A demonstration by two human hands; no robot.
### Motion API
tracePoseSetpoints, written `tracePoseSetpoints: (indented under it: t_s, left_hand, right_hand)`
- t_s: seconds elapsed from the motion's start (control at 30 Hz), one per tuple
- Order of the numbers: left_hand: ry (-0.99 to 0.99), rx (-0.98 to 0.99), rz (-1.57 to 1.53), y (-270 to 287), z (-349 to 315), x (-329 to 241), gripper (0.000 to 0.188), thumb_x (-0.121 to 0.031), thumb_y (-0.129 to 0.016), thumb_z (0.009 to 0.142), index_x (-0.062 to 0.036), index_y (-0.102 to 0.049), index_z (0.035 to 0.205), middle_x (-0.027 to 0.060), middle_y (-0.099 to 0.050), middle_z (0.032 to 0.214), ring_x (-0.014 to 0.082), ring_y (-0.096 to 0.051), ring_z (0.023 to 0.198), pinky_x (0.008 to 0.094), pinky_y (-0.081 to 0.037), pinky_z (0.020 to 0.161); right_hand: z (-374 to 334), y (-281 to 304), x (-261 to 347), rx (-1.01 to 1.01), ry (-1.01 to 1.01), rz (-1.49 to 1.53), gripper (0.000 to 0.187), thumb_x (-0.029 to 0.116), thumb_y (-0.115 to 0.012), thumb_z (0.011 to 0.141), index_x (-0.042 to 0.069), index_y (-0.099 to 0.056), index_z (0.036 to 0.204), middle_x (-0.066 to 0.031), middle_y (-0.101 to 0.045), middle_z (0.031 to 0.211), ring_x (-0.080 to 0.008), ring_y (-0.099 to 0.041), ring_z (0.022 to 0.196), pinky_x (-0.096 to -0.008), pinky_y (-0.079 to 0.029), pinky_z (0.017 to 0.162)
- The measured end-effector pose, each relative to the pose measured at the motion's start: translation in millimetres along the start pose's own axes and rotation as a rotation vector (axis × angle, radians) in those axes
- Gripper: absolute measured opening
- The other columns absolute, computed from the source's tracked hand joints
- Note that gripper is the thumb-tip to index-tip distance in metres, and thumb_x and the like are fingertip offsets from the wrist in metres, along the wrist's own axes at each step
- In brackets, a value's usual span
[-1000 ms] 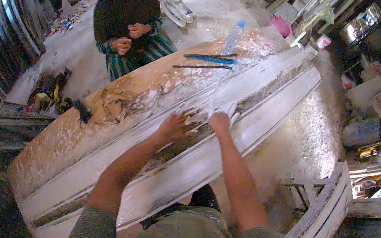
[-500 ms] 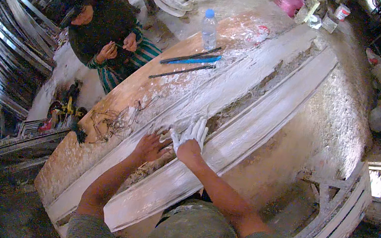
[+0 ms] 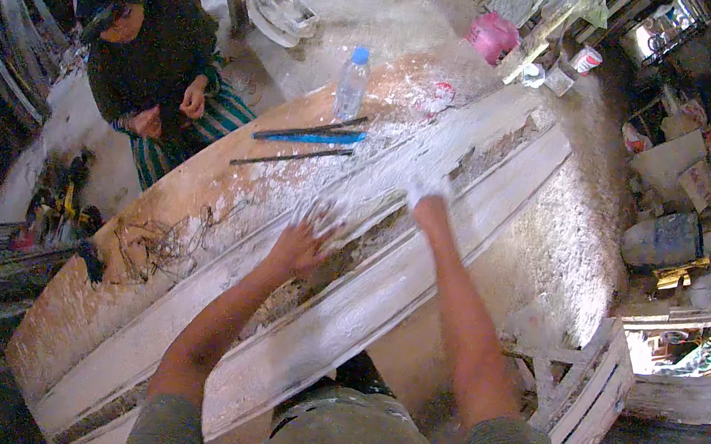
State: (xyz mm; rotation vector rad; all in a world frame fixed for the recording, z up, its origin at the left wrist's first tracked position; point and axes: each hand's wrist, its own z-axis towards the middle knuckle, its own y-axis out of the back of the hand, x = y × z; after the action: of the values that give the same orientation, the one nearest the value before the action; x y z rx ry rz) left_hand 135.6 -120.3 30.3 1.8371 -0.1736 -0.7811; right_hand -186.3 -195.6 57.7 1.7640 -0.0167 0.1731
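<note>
1. Landmark: a clear bottle (image 3: 352, 88) with a blue cap stands upright on a brown, white-spattered board (image 3: 215, 189)
2. Nearer the person than the bottle, a long, white-coated panel (image 3: 168, 332) with a rough groove along it runs diagonally over the board
3. The left hand (image 3: 302, 246), below the bottle in the view, is open, fingers spread at the panel beside the groove
4. The right hand (image 3: 432, 211), below and to the right of the bottle, is whitened and motion-blurred at the panel; whether it is closed on anything cannot be told
5. Just below the bottle lie a blue strip (image 3: 318, 138) and dark bars (image 3: 291, 158)
6. Left of the bottle, a co-worker (image 3: 153, 56) has both hands before the body
7. Right of the bottle and farther back is a pink container (image 3: 493, 36)
</note>
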Motion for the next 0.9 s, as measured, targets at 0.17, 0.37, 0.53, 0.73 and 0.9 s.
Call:
tracePoseSetpoints:
  t_s: [0.17,0.37,0.53,0.73,0.9]
  left_hand:
    - [-0.063,0.015,0.177,-7.6,-56.8,8.5,0.06,-0.051,-0.05,0.1,-0.0336,-0.044,0.157,0.0078,-0.031,0.168,0.0309,-0.027,0.155,0.0582,-0.041,0.11]
    - [-0.219,-0.122,0.194,-7.1,88.8,-38.5,0.053,-0.054,-0.042,0.104,-0.0331,-0.051,0.152,0.0072,-0.038,0.165,0.0305,-0.034,0.151,0.0525,-0.042,0.108]
    - [-0.12,0.001,0.283,4.5,248.7,-100.0,0.054,-0.056,-0.035,0.106,-0.036,-0.045,0.156,0.013,-0.037,0.164,0.0321,-0.035,0.15,0.055,-0.035,0.115]
    - [0.067,0.266,0.127,26.1,263.2,-99.3,0.059,-0.055,-0.037,0.105,-0.0347,-0.035,0.16,0.0145,-0.036,0.164,0.0362,-0.036,0.149,0.0556,-0.036,0.116]
    - [-0.169,0.099,0.345,15.8,197.5,-97.0,0.059,-0.053,-0.049,0.101,-0.0194,-0.052,0.149,0.0241,-0.059,0.136,0.0441,-0.059,0.119,0.0554,-0.053,0.092]
  right_hand:
    - [-64.7,-59.6,122.8,-0.797,-0.06,-0.034,0.06,0.037,-0.046,0.101,0.0,-0.05,0.148,-0.0357,-0.053,0.142,-0.0527,-0.049,0.132,-0.0566,-0.018,0.123]
    - [27.7,-107.3,-32.3,-0.032,-0.02,0.062,0.051,0.03,-0.054,0.096,-0.003,-0.058,0.136,-0.0387,-0.064,0.117,-0.0517,-0.062,0.11,-0.0546,-0.045,0.103]
    - [154.0,-68.3,-232.0,0.135,0.319,-0.278,0.026,0.023,-0.061,0.087,0.004,-0.078,0.093,-0.0222,-0.074,0.087,-0.039,-0.071,0.073,-0.0534,-0.054,0.07]
    - [123.7,-2.2,-198.9,0.061,0.239,0.088,0.055,0.038,-0.055,0.095,-0.01,-0.057,0.121,-0.0332,-0.039,0.128,-0.0443,-0.033,0.118,-0.0555,-0.027,0.101]
    - [25.4,19.1,-79.4,-0.182,-0.029,0.514,0.085,0.051,-0.05,0.101,-0.022,-0.039,0.144,-0.0424,-0.01,0.162,-0.0487,-0.001,0.156,-0.0573,-0.004,0.126]
